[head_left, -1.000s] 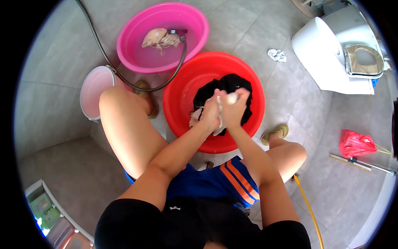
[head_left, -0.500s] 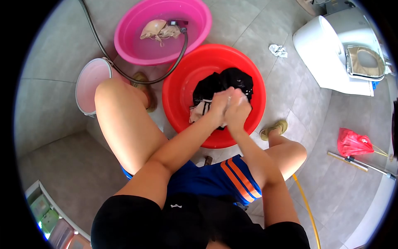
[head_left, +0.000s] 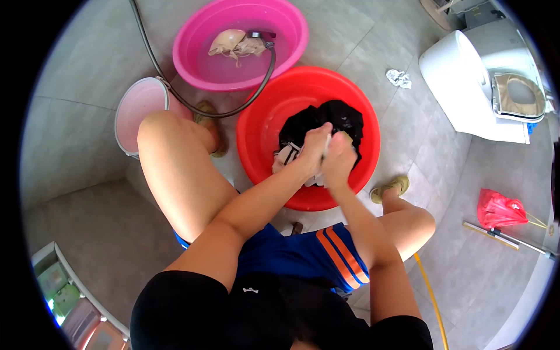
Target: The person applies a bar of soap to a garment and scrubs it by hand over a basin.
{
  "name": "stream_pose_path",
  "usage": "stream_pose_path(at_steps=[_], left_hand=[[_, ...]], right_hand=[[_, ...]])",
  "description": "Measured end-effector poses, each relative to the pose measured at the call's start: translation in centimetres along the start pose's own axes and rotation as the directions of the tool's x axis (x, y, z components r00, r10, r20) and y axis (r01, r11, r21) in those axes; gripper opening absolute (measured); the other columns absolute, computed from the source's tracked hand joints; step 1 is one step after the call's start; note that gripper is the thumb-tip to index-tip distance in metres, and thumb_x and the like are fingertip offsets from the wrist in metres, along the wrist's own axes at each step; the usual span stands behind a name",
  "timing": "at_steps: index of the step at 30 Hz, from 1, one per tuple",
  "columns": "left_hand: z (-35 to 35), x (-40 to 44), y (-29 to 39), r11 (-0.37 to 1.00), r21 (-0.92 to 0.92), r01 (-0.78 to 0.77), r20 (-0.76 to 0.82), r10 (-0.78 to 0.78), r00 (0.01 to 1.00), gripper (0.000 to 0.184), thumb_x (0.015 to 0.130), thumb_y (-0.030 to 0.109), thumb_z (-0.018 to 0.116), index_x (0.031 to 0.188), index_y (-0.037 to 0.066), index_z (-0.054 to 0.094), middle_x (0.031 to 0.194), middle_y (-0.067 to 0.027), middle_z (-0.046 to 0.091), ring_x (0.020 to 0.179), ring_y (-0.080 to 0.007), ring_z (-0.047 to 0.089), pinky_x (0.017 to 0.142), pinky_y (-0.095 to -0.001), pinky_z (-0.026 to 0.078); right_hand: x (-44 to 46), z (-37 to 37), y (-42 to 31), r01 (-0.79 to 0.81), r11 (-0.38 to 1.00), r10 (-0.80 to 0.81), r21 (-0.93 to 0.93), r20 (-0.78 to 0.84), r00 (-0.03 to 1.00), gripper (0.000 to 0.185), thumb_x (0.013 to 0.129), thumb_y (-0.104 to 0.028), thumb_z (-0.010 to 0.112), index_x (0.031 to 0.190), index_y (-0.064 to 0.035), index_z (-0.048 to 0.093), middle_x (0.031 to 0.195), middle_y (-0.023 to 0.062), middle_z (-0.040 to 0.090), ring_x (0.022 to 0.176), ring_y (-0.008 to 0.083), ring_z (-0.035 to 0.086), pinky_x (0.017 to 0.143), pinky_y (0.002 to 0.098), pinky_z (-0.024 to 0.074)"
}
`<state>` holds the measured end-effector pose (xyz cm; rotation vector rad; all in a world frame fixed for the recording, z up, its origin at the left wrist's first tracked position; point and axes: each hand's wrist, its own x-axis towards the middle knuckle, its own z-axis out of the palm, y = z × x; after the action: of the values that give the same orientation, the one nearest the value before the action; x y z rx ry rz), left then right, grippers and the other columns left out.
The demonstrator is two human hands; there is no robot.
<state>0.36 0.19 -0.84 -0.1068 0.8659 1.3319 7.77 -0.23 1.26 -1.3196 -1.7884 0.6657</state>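
Both my hands are closed close together over the red basin (head_left: 252, 137). Pale wet cloth (head_left: 315, 178) hangs below them, and my left hand (head_left: 315, 143) grips it. My right hand (head_left: 339, 160) is closed beside it, blurred, with a small yellowish thing (head_left: 348, 136) at its top edge that looks like a bar of soap. Black cloth (head_left: 341, 114) lies bunched in the basin behind my hands. A pale garment with black stripes (head_left: 284, 156) lies to their left. My fingers hide most of what is between them.
A pink basin (head_left: 182, 55) with water, beige cloth (head_left: 227, 42) and a shower head (head_left: 261, 35) stands behind. Its hose (head_left: 219, 115) curves past a pink bucket (head_left: 118, 125). On the right are a toilet (head_left: 452, 76), crumpled paper (head_left: 398, 78), a red bag (head_left: 499, 209) and a squeegee (head_left: 492, 234).
My hands have come slightly apart from being pressed together, and the yellowish thing now shows at my right hand. The whole view has shifted a little.
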Motion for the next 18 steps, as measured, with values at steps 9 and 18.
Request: stream_pose_path(at_steps=[9, 18], left_hand=[[0.3, -2.1, 6.9, -0.058, 0.907, -0.417, 0.418, 0.003, 0.909, 0.041, 0.07, 0.04, 0.072, 0.09, 0.005, 0.066, 0.077, -0.0108, 0.065, 0.072, -0.0221, 0.063, 0.065, -0.0341, 0.047], [0.8, -3.6, 8.7, 0.878, 0.411, -0.244, 0.407, 0.062, 0.911, 0.018, 0.083, 0.02, 0.067, 0.089, 0.005, 0.06, 0.077, -0.0013, 0.058, 0.07, -0.0098, 0.057, 0.058, -0.0268, 0.047]], right_hand=[[5.5, -3.1, 2.7, -0.357, 0.805, 0.208, 0.474, 0.338, 0.918, 0.009, 0.087, -0.009, 0.061, 0.086, -0.001, 0.056, 0.074, 0.0033, 0.061, 0.066, 0.0086, 0.058, 0.063, 0.0232, 0.0483], [3.2, -4.2, 2.5, -0.248, 0.968, 0.115, 0.04, 0.808, 0.578, 0.045, 0.069, -0.012, 0.073, 0.11, -0.0017, 0.057, 0.095, 0.0108, 0.064, 0.09, 0.0197, 0.061, 0.082, 0.0326, 0.0463]])
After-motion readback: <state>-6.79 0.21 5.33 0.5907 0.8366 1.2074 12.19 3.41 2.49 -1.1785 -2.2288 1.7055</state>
